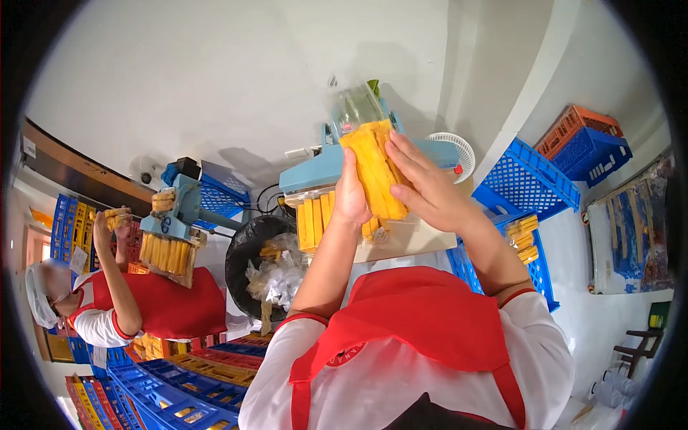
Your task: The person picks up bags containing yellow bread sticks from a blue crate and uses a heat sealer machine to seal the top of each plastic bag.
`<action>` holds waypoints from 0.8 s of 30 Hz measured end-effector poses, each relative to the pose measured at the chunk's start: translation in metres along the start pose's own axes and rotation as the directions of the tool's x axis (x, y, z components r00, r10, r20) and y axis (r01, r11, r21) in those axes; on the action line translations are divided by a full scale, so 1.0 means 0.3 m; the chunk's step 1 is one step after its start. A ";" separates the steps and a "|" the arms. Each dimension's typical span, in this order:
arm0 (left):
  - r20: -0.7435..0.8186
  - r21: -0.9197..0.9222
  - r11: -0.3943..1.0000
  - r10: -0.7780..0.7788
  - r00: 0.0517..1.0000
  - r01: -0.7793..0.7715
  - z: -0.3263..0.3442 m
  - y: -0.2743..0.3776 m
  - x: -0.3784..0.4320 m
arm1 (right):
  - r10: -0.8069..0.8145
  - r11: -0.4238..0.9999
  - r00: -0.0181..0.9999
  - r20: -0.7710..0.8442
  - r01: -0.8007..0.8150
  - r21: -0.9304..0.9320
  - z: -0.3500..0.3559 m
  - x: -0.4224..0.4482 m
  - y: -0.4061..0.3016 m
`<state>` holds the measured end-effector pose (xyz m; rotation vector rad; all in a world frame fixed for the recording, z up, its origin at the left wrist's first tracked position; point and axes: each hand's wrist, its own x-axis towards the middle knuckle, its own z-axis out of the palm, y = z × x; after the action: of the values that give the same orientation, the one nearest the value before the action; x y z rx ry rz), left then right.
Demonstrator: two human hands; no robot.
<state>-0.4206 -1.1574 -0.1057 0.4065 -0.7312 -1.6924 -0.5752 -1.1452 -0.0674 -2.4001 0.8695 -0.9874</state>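
Observation:
Between my two palms I hold a clear plastic bag (355,105) of yellow baked sticks (373,169). My left hand (352,191) supports its left side, thumb pointing up. My right hand (422,180) lies flat along the right side with the fingers stretched out. The bag's upper part is clear film with no sticks in it, and reaches up over a light-blue sealing machine (306,171). Below that machine, more bagged yellow sticks (316,217) stand on a pale worktop (430,239), partly hidden by my left forearm.
A black-lined bin (242,285) with plastic scraps stands left. Beyond it a co-worker in a red apron (166,303) holds sticks at another blue machine (185,207). Blue crates (540,180) stand right, one holding bagged sticks (521,239). A white basket (462,153) sits behind the worktop; stacked crates (161,387) fill the lower left.

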 end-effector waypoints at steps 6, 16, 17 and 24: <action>0.024 0.478 0.849 0.246 0.969 -0.227 0.037 -0.047 0.020 | 0.228 0.849 0.960 -0.162 -0.115 0.516 0.047 -0.036 0.064; 0.197 0.918 0.324 0.124 0.972 -0.228 0.010 -0.131 0.031 | 0.284 0.944 0.860 -0.423 -0.173 0.281 0.084 -0.173 0.204; 0.195 0.910 0.346 0.131 0.972 -0.229 -0.002 -0.155 0.026 | 0.262 0.945 0.855 -0.447 -0.133 0.300 0.098 -0.184 0.208; 0.372 0.875 0.214 0.273 0.887 -0.433 0.066 -0.147 -0.006 | 0.180 0.961 0.853 -0.491 -0.046 0.272 0.076 -0.201 0.147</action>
<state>-0.4651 -1.1458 -0.1203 0.8637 -1.8103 -0.6270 -0.6094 -1.1334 -0.1366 -1.8685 0.9757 -1.6218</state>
